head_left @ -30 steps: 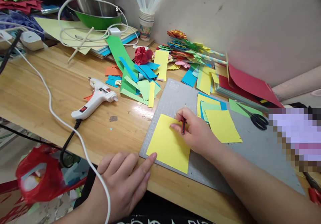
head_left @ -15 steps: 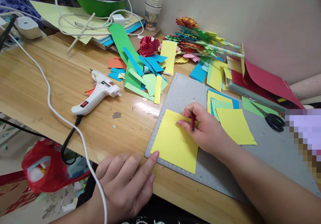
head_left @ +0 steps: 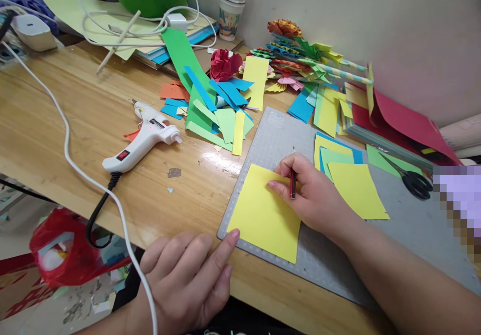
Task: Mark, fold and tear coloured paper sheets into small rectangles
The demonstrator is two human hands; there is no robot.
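Observation:
A square sheet of yellow paper [head_left: 259, 220] lies on the grey cutting mat [head_left: 278, 134], near its left corner. My right hand [head_left: 308, 190] rests over the sheet's right side, its fingers closed round a red-and-black pencil [head_left: 292, 184]. My left hand [head_left: 188, 275] lies at the table's front edge with the index finger stretched out, its tip at the sheet's lower left corner. The other fingers of that hand are loosely bent and hold nothing. Right of my right hand are another yellow sheet [head_left: 356, 190] and several overlapping green, blue and yellow pieces.
Black-handled scissors [head_left: 415, 184] lie on the mat's right side. A white glue gun [head_left: 146, 134] rests left of it, and a white cable [head_left: 93, 182] crosses my left wrist. Paper scraps [head_left: 225, 124], paper flowers [head_left: 293, 49] and a red-covered stack [head_left: 409, 119] stand behind.
The view has shifted slightly, so the table things sit a little differently in the picture. Both hands keep their places on the sheet, and the pencil stays in my right hand.

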